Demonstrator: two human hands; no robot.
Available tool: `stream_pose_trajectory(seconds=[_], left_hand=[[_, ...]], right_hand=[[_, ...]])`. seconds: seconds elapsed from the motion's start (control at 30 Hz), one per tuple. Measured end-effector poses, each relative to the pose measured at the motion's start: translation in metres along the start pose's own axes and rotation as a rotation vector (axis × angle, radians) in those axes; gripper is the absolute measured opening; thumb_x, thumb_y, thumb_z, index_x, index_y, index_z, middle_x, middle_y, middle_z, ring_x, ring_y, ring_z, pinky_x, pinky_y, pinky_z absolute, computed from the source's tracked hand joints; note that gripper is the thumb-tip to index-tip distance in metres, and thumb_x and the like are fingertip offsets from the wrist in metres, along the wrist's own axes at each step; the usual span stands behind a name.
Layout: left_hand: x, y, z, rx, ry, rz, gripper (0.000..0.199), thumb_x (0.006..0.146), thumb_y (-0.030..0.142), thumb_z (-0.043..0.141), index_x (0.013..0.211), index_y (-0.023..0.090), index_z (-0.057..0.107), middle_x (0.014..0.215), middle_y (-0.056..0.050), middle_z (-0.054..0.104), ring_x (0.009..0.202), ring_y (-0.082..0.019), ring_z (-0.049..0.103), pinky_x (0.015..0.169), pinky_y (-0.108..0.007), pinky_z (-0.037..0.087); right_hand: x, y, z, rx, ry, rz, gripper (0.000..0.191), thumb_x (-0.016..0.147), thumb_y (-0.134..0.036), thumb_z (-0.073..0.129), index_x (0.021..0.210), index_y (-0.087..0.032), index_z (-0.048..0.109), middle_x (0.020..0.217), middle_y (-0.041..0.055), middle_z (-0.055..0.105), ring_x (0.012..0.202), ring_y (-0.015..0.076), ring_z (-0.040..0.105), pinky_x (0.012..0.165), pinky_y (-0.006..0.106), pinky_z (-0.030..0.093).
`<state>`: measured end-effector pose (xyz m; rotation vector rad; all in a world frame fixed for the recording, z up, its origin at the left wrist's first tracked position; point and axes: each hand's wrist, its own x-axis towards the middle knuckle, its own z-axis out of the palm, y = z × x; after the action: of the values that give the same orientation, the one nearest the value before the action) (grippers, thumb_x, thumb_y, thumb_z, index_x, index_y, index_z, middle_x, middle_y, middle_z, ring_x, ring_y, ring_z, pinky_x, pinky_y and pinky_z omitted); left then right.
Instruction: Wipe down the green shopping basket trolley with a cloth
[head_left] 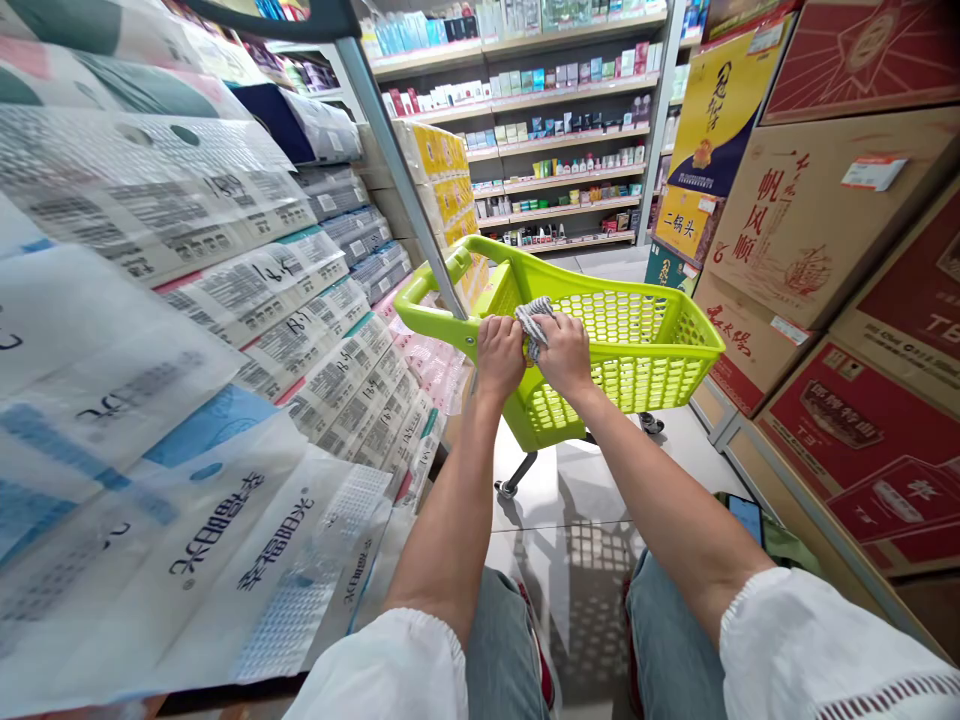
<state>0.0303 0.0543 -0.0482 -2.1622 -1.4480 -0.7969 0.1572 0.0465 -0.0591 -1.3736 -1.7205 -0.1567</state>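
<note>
The green basket [645, 352] sits on a wheeled frame in the aisle, in front of the person. Left hand [501, 355]: fingers curled over the near rim at the basket's left end; the fingertips are hidden. Right hand [562, 350]: fingers bunched around a striped cloth [534, 322], which lies against the same rim, just beside the left hand. How firmly either hand presses cannot be told.

Possible faults:
1. Rolling. The casters [507, 489] stand on smooth floor tiles; a one-sided push could swing the basket, as no brake is visible.
2. Snagging. The rim and wall are perforated; a loose fold of cloth could catch in an opening.
3. Contact. Stacked tissue packs [247, 300] at left and cartons [840, 210] at right leave little clearance; a turn could strike either stack.
4. Dropping. The phone [745, 518] at near right could slide out if its green bag [791, 548] is knocked.
</note>
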Motion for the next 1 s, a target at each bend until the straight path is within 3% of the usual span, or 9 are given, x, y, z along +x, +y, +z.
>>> stream_pose_trajectory(seconds=[0.1,0.23,0.33,0.5,0.57,0.63,0.73,0.87,1.0], left_hand=[[0.000,-0.004,-0.002,-0.001,-0.003,0.019,0.030,0.094,0.022,0.033,0.104,0.021,0.061,0.106,-0.010,0.063,0.114,-0.025,0.050,0.111,-0.043,0.027],[0.002,-0.005,-0.003,0.000,0.008,0.026,0.028,0.092,0.022,0.036,0.102,0.022,0.061,0.105,-0.009,0.063,0.113,-0.026,0.051,0.111,-0.043,0.029],[0.003,0.000,-0.002,0.000,0.022,-0.006,0.023,0.089,0.020,0.039,0.096,0.022,0.061,0.103,-0.010,0.063,0.113,-0.027,0.051,0.111,-0.045,0.028],[0.004,0.010,0.000,0.003,0.034,-0.042,0.025,0.091,0.023,0.037,0.097,0.019,0.061,0.103,-0.013,0.062,0.114,-0.028,0.050,0.113,-0.046,0.025],[0.003,0.009,-0.001,0.010,0.026,-0.029,0.026,0.091,0.023,0.037,0.098,0.020,0.061,0.103,-0.012,0.063,0.113,-0.027,0.050,0.113,-0.045,0.026],[0.002,0.005,-0.001,0.010,0.027,-0.016,0.026,0.091,0.022,0.036,0.098,0.022,0.061,0.103,-0.010,0.063,0.112,-0.027,0.051,0.112,-0.044,0.028],[0.002,0.001,-0.003,-0.003,0.041,0.001,0.025,0.091,0.021,0.038,0.097,0.024,0.062,0.102,-0.008,0.064,0.111,-0.026,0.052,0.112,-0.044,0.029],[0.005,0.008,-0.003,-0.030,0.100,-0.051,0.024,0.091,0.024,0.039,0.092,0.023,0.063,0.098,-0.009,0.065,0.111,-0.026,0.053,0.114,-0.048,0.026],[0.011,0.033,0.008,-0.044,0.071,-0.012,0.026,0.091,0.022,0.038,0.090,0.020,0.063,0.099,-0.011,0.065,0.116,-0.026,0.052,0.116,-0.049,0.024]], right_hand=[[-0.003,0.027,-0.011,-0.081,-0.039,0.001,0.036,0.087,-0.018,0.047,0.118,-0.027,0.064,0.112,0.0090,0.062,0.101,0.0268,0.048,0.086,0.037,0.036],[-0.004,0.057,-0.024,-0.142,-0.027,0.123,0.034,0.085,-0.018,0.046,0.111,-0.024,0.067,0.107,0.0112,0.064,0.097,0.0282,0.048,0.083,0.039,0.036],[-0.003,0.050,-0.022,-0.123,-0.006,0.175,0.033,0.085,-0.019,0.047,0.110,-0.023,0.068,0.106,0.0116,0.064,0.097,0.0287,0.049,0.083,0.040,0.037],[-0.002,0.000,-0.003,-0.050,0.002,0.072,0.035,0.085,-0.020,0.049,0.117,-0.026,0.063,0.115,0.0091,0.063,0.101,0.0278,0.048,0.088,0.039,0.036],[-0.002,-0.008,0.000,-0.057,0.005,0.058,0.036,0.086,-0.020,0.048,0.119,-0.024,0.062,0.115,0.0105,0.062,0.103,0.0284,0.047,0.088,0.040,0.036],[-0.002,-0.001,-0.003,-0.089,-0.033,0.039,0.037,0.087,-0.019,0.047,0.119,-0.024,0.062,0.114,0.0109,0.062,0.102,0.0283,0.048,0.087,0.039,0.036],[-0.002,0.029,-0.013,-0.148,-0.076,0.054,0.035,0.086,-0.017,0.047,0.115,-0.025,0.065,0.110,0.0106,0.063,0.099,0.0279,0.049,0.085,0.039,0.037],[-0.003,0.063,-0.024,-0.158,-0.020,0.127,0.031,0.084,-0.018,0.046,0.105,-0.022,0.070,0.102,0.0127,0.065,0.094,0.0280,0.049,0.081,0.040,0.038],[-0.003,0.059,-0.023,-0.121,0.001,0.151,0.031,0.082,-0.017,0.048,0.104,-0.023,0.070,0.102,0.0113,0.067,0.093,0.0278,0.049,0.080,0.039,0.038]])
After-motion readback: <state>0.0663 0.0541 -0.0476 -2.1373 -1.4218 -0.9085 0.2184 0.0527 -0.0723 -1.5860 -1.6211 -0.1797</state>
